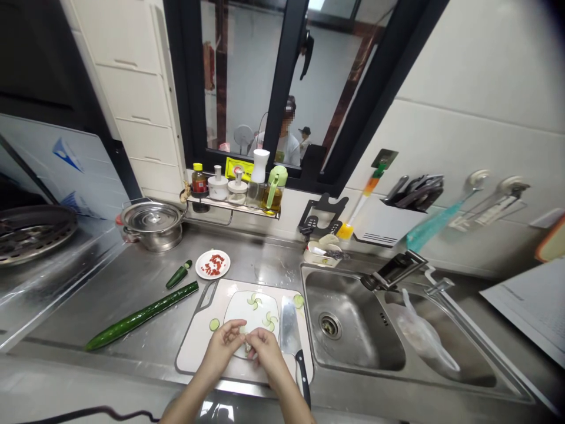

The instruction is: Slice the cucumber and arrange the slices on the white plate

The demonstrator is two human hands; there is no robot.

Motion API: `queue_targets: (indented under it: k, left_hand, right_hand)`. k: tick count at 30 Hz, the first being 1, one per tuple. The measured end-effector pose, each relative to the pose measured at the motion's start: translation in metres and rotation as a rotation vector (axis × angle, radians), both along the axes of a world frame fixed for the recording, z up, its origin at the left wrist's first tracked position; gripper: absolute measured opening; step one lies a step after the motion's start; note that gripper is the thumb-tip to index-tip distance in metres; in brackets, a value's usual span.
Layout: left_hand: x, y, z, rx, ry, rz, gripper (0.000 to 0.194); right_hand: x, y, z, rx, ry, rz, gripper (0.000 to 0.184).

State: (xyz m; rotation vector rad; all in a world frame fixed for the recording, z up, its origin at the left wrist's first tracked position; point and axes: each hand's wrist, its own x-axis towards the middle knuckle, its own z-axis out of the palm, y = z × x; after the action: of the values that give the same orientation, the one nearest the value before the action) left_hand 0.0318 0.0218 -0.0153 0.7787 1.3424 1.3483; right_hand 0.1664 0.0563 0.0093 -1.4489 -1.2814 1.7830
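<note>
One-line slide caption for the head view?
Left hand and right hand close together over a white plate of cucumber pinwheels, knife alongside on the cutting board.

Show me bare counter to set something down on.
Bare counter lies between the pot and the long cucumber, and behind the cutting board, between the dish and the sink. The board is crowded: plate, knife, slices, left hand, right hand.

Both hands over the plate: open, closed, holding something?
Left hand: partly curled; can't tell whether it holds anything.
Right hand: partly curled; contents can't be told.
</note>
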Motion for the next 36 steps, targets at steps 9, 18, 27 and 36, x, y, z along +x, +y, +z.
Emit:
queue_targets:
  k: [9,18,27,36]
  left_hand:
    - [-0.001,0.002,0.002,0.031,0.078,0.002,0.031]
    - [-0.016,0.012,-0.012,0.008,0.199,-0.12,0.033]
    - [-0.03,0.018,-0.018,-0.028,0.551,-0.211,0.024]
    - [-0.02,0.017,-0.016,-0.112,0.751,-0.291,0.018]
  right_hand:
    - [0.001,0.008,0.004,-0.165,-0.03,0.09,0.021]
    - [0.004,0.03,-0.007,-0.008,-0.119,0.207,0.016]
    - [-0.003,0.044,-0.016,0.272,-0.484,0.372,0.006]
    - [-0.001,0.045,-0.021,0.4,-0.645,0.451,0.001]
